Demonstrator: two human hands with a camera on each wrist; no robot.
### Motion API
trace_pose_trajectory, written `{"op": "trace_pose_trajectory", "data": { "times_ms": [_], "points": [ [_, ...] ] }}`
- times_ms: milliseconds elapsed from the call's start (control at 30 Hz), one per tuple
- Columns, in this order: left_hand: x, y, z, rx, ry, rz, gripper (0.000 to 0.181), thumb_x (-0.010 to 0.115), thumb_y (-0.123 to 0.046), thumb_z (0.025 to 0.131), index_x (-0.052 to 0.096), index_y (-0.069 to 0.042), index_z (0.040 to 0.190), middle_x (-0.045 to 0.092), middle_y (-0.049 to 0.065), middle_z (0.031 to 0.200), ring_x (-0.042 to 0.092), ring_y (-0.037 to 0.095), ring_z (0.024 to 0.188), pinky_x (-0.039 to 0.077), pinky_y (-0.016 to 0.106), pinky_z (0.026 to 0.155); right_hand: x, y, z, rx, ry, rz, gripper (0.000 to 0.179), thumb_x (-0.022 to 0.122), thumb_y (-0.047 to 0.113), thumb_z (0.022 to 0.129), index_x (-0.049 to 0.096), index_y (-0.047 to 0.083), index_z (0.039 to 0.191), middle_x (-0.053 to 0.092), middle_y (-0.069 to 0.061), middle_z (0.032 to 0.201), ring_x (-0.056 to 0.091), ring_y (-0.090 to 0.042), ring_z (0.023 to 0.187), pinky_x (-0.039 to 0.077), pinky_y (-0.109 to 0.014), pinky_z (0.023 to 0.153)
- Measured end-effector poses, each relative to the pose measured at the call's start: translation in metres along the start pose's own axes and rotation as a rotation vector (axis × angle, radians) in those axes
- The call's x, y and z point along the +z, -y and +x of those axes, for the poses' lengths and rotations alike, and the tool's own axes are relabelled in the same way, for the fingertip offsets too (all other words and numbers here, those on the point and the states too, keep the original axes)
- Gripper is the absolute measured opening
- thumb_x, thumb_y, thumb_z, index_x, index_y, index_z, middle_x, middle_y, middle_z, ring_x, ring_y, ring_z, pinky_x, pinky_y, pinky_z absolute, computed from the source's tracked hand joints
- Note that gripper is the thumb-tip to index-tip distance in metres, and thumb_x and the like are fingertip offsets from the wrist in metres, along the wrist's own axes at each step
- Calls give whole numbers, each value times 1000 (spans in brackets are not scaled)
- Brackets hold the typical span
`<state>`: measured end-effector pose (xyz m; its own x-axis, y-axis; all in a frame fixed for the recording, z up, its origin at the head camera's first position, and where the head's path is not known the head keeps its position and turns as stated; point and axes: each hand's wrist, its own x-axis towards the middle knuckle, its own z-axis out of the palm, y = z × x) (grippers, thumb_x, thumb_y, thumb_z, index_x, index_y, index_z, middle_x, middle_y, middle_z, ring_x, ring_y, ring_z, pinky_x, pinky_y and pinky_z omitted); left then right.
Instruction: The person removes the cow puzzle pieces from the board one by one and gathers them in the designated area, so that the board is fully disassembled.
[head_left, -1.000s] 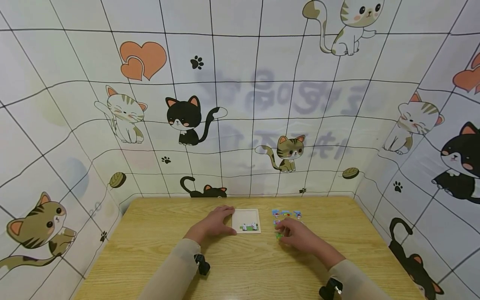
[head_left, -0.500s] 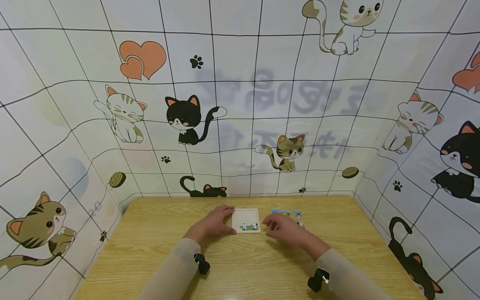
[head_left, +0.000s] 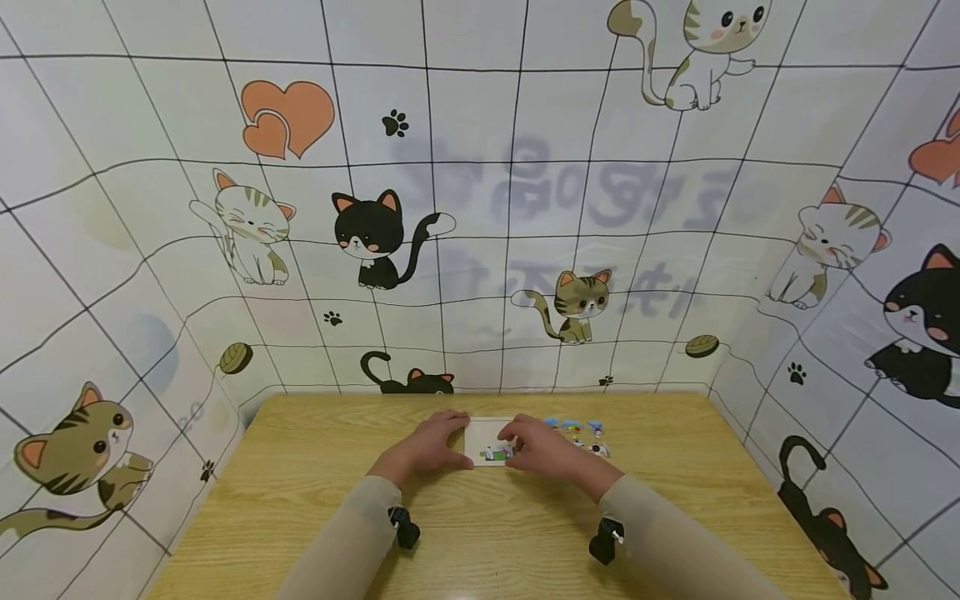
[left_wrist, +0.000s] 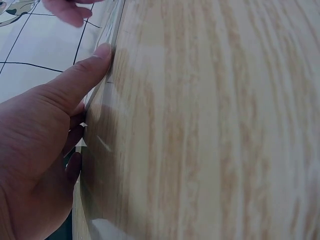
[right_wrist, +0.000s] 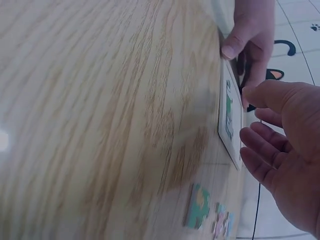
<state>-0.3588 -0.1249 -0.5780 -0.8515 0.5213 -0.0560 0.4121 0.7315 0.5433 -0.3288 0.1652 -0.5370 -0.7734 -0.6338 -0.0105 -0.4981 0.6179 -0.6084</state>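
A small white puzzle frame (head_left: 483, 429) lies on the wooden table, with a strip of green and white picture (head_left: 493, 453) along its near side. My left hand (head_left: 426, 450) rests at the frame's left edge, thumb stretched along the near corner and fingers by the far one. Over the frame's right part is my right hand (head_left: 542, 448), fingertips close above the picture strip. Its thumb and index come close together, the other fingers loosely bent (right_wrist: 262, 142). I cannot tell whether a piece is between them. Several colourful puzzle pieces (head_left: 573, 427) lie right of the frame.
A green puzzle piece (right_wrist: 198, 206) and a pinkish one (right_wrist: 221, 221) show on the table beyond the frame in the right wrist view. The wooden table (head_left: 300, 500) ends at a cloth wall (head_left: 480, 208) printed with cats. Each sleeve carries a black wrist camera (head_left: 405, 528).
My right hand has moved left from the loose pieces to over the frame, uncovering a piece at the right. The left hand and the frame have stayed in place.
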Motion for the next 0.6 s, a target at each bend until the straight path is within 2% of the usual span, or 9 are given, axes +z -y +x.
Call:
{"op": "trace_pose_trajectory", "data": {
  "times_ms": [133,433,600],
  "points": [
    [-1,0,-1,0,2,5,93,89,-50,94,49,-10,167,39,10,177,29,38,165,27,65,130,2,5,10,-21,27,-68,43,82,12,101,69,0,140,64,-14,125,68,-26,100,60,-40,84],
    [-1,1,-1,11,-2,4,92,89,-47,94,49,-8,167,39,12,176,30,39,164,28,65,129,11,0,28,-31,74,-176,43,81,14,102,71,5,143,63,-5,118,58,-12,89,54,-33,78],
    [-2,0,-1,12,0,-3,92,89,-47,95,49,-7,167,39,12,176,30,40,164,29,66,129,11,0,30,-79,92,-216,42,83,7,99,74,3,140,65,-7,116,64,-18,96,58,-35,84]
  ]
}}
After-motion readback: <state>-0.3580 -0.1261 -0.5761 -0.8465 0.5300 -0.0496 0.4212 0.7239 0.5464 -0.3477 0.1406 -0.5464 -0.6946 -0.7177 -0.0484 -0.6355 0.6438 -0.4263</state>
